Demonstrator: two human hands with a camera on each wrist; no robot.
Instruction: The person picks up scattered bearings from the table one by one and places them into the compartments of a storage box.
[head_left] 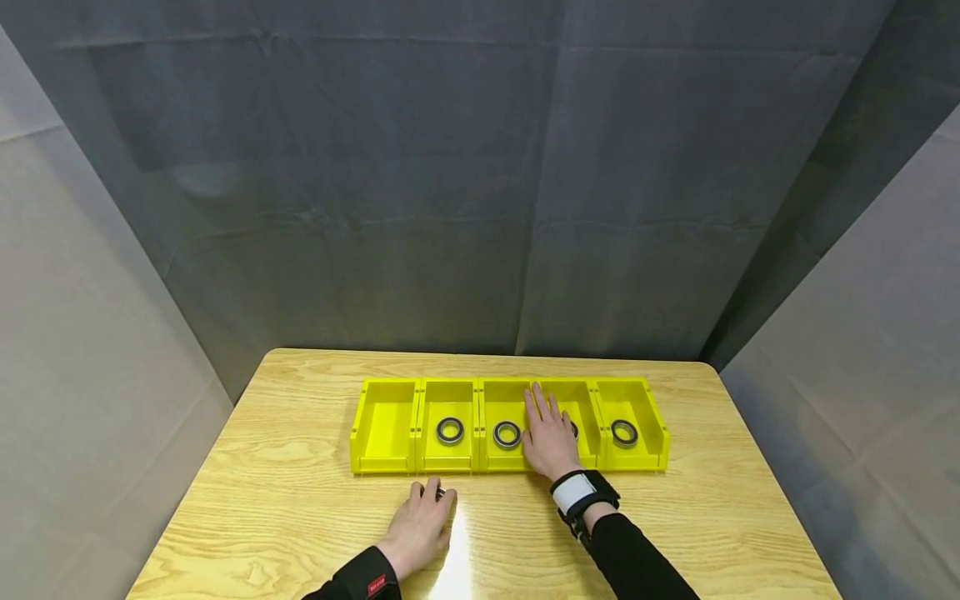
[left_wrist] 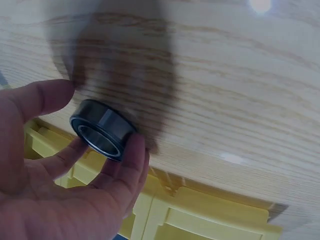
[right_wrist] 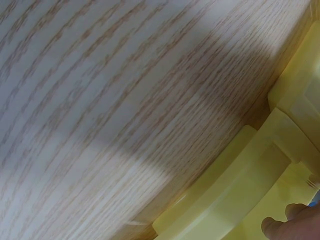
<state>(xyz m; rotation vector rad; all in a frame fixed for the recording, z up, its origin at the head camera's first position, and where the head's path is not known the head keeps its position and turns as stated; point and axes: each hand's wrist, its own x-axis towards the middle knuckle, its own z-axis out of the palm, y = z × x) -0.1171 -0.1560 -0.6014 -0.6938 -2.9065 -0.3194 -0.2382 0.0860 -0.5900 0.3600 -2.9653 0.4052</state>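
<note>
My left hand holds a ball bearing just in front of the row of yellow bins. In the left wrist view, the fingertips press the dark ring's side, and the thumb sits near its opposite edge. My right hand reaches over the divider between the middle bin and the one right of it, fingers straight. Beside that hand a bearing shows only in part, the rest hidden behind it. Another bearing lies in the middle bin, just left of the hand. Only fingertips enter the right wrist view.
A bearing lies in the second bin from the left, and one more bearing in the rightmost bin. The leftmost bin holds none. The wooden table has grey cloth behind it and pale panels at both sides.
</note>
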